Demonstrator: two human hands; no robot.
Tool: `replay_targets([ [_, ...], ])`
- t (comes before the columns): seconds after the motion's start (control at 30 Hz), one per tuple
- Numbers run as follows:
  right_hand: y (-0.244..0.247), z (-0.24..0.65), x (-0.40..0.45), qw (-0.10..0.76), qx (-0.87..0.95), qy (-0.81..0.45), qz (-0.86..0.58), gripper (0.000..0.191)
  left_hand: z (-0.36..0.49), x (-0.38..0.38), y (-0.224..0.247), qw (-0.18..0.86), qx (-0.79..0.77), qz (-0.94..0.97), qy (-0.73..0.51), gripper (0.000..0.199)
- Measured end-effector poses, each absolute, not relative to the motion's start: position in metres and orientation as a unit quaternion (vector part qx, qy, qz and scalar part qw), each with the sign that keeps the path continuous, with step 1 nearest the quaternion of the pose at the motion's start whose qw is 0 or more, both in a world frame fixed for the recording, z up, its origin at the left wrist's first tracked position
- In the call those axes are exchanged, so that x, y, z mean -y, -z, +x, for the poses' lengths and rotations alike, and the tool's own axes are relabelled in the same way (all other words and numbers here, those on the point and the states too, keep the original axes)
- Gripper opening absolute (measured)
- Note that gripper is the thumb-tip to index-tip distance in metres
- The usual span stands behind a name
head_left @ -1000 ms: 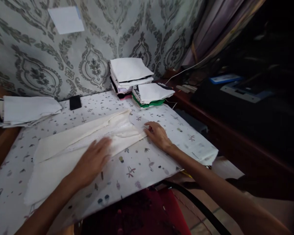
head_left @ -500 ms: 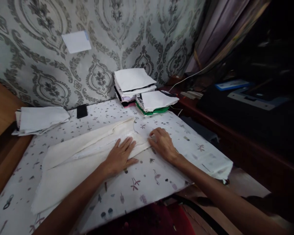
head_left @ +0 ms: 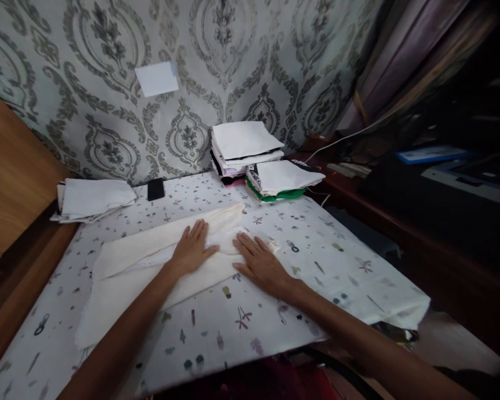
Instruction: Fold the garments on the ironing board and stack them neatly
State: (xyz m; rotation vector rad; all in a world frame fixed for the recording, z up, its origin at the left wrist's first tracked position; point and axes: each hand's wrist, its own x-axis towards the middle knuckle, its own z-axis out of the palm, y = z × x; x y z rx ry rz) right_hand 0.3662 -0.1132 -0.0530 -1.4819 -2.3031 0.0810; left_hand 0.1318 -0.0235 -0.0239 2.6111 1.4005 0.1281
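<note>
A cream-coloured cloth garment [head_left: 120, 289] lies on the table, its sides folded in toward a whiter strip along the middle. My left hand [head_left: 191, 248] rests flat on the middle of it, fingers spread. Close by on the right, my right hand [head_left: 260, 264] lies palm down over the garment's narrower right end, its fingers stretched out. Part of that end is hidden under the hand. Neither hand grips anything.
Two stacks of folded clothes, a taller one [head_left: 245, 139] and a lower one [head_left: 285, 176], stand at the back. Folded white cloths [head_left: 94, 199] and a black phone [head_left: 155, 189] lie back left. A patterned cover [head_left: 216, 328] spreads over the table.
My right hand has gone from curled fingers at the garment's right end to lying flat on it. My left hand has slid up and left across the cloth. The view has shifted left.
</note>
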Motion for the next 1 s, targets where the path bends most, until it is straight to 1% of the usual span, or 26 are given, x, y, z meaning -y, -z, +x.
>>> replay_targets([
  [0.1, 0.046, 0.367, 0.115, 0.215, 0.820, -0.048, -0.529, 0.053, 0.134, 0.024, 0.032, 0.082, -0.455, 0.887, -0.017, 0.082],
  [0.2, 0.036, 0.375, 0.123, 0.274, 0.790, -0.067, -0.544, 0.046, 0.131, 0.026, 0.031, 0.109, -0.451, 0.885, -0.036, 0.080],
  [0.27, 0.031, 0.387, 0.131, 0.324, 0.758, -0.065, -0.563, 0.042, 0.126, 0.021, 0.024, 0.137, -0.449, 0.880, -0.067, 0.072],
  [0.37, 0.030, 0.410, 0.143, 0.361, 0.694, -0.056, -0.620, 0.036, 0.127, -0.005, 0.005, 0.172, -0.438, 0.869, -0.156, 0.049],
  [0.43, 0.032, 0.423, 0.147, 0.349, 0.654, -0.075, -0.667, 0.034, 0.140, -0.032, -0.009, 0.188, -0.434, 0.855, -0.211, 0.035],
  [0.5, 0.034, 0.431, 0.147, 0.322, 0.630, -0.101, -0.700, 0.032, 0.163, -0.061, -0.019, 0.212, -0.453, 0.835, -0.231, 0.028],
  [0.6, 0.031, 0.434, 0.143, 0.283, 0.617, -0.119, -0.724, 0.025, 0.207, -0.097, -0.020, 0.249, -0.484, 0.813, -0.209, 0.022],
  [0.77, 0.016, 0.431, 0.128, 0.228, 0.606, -0.149, -0.747, 0.015, 0.258, -0.118, 0.002, 0.261, -0.472, 0.831, -0.135, 0.010],
  [0.93, 0.009, 0.435, 0.114, 0.193, 0.576, -0.181, -0.773, 0.015, 0.272, -0.124, 0.008, 0.251, -0.466, 0.845, -0.080, 0.020],
  [1.0, 0.008, 0.436, 0.110, 0.190, 0.577, -0.184, -0.773, 0.016, 0.275, -0.127, 0.005, 0.249, -0.464, 0.848, -0.059, 0.020],
])
